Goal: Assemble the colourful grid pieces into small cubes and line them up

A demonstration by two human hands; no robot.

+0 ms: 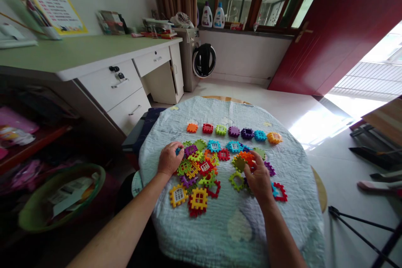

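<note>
Right hand is curled, thumb and fingertips pinched on an olive-green tile at the right edge of the loose pile. The tile sits just to the left of and slightly far from the knuckles, tilted up off the cloth, an orange tile touching its far side. Grip looks closed on it, though the palm hides the underside, so I can't tell how many fingers carry it.

Left hand is on the left edge of the same pile, fingers bent over a small blue piece next to a purple tile. Probably pinching it; the fingertips are too small to be sure.

Key relation: the sorted row of seven single tiles lies far of both hands, running left to right across the table. Its right end, an orange tile, is nearer the right hand; its left end, another orange one, is nearer the left hand. The tiles are roughly square with toothed edges, so no real long axis to align.

Outward: a green open frame lies just left of the right hand, a red frame just right of the wrist, two yellow window tiles on the near side of the pile. All on a pale quilted cloth over a round table. Desk with drawers far left, green basket on the floor to the left
</note>
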